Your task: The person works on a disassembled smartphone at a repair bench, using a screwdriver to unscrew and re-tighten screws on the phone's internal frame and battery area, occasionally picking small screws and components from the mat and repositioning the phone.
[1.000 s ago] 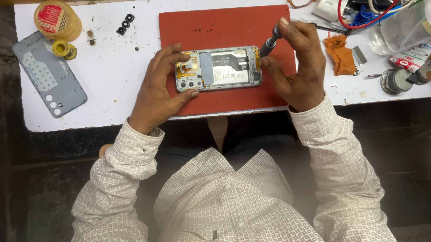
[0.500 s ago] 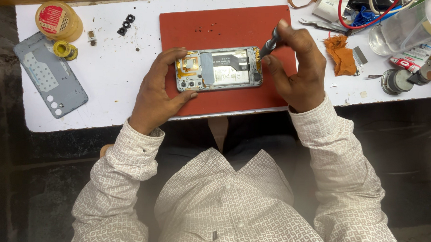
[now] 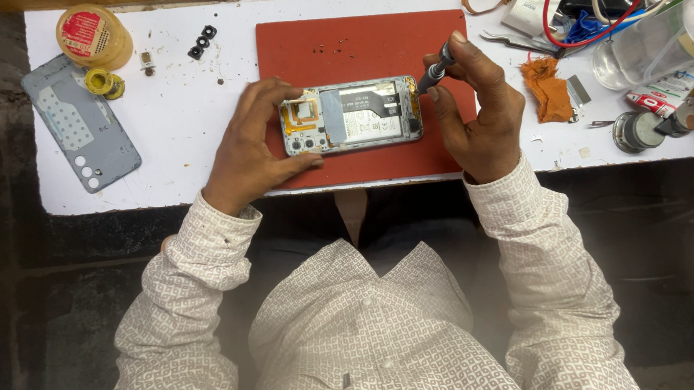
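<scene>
1. the opened phone [image 3: 352,115] lies on the red mat [image 3: 352,45], its back already off and its insides bare.
2. the left hand [image 3: 248,149] clamps the phone's camera end, thumb below and fingers curled over the top edge.
3. the right hand [image 3: 481,107] is closed around a small screwdriver [image 3: 436,69], tip set at the phone's upper right corner.
4. the grey back cover [image 3: 80,128] rests well apart on the white table [image 3: 173,120]; tiny screws [image 3: 333,50] lie scattered on the mat.
5. judging by this, disassembly seems partly done: cover removed, some screws out, inner plates still in place.
</scene>
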A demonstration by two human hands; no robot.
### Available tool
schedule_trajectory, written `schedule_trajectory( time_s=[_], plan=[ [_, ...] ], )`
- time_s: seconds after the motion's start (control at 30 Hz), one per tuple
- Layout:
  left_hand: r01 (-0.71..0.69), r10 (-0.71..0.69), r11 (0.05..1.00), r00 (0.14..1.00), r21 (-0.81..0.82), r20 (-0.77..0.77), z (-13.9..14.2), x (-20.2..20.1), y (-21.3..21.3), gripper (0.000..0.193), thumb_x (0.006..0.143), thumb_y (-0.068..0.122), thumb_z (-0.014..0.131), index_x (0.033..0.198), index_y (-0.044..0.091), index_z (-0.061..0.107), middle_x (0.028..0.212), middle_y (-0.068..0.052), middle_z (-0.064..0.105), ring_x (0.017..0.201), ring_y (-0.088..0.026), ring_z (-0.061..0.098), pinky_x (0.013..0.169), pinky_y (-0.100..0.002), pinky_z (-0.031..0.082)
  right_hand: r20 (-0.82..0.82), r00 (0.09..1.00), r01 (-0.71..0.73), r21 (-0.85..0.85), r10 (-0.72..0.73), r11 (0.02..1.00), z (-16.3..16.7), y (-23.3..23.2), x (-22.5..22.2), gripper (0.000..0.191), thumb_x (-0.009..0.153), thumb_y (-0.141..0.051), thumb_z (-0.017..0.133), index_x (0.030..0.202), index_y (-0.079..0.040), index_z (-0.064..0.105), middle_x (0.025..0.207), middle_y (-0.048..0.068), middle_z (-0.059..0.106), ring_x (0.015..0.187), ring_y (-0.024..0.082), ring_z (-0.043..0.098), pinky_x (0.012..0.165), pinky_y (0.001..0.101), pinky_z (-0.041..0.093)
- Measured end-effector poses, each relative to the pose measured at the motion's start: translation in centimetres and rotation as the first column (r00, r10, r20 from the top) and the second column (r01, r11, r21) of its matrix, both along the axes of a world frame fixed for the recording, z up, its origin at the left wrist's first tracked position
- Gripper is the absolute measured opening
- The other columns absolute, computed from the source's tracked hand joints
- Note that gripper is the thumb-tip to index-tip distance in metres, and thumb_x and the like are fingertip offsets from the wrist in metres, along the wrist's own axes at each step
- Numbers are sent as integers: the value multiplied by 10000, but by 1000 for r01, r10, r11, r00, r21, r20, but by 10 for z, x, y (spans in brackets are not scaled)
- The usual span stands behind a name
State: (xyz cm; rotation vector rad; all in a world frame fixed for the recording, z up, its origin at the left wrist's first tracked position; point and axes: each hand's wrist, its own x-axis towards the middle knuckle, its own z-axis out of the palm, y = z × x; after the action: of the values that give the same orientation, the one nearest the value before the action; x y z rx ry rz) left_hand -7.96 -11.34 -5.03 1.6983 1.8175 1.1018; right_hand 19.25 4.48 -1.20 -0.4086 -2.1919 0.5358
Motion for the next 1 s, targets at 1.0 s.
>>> schedule_trajectory(
  time_s=[1.0],
  plan=[
    [34, -37, 991, 999, 130, 21, 1, 1, 0, 737, 720, 236, 959, 1360, 126, 610, 1560, -152, 429, 1454, -353, 479, 1176, -447, 441, 3, 1000, 15, -42, -14, 999, -4, 1, -3, 652, 1046, 128, 725, 1568, -100, 408, 1350, 100, 690, 1221, 227, 722, 1099, 330, 614]
  ],
)
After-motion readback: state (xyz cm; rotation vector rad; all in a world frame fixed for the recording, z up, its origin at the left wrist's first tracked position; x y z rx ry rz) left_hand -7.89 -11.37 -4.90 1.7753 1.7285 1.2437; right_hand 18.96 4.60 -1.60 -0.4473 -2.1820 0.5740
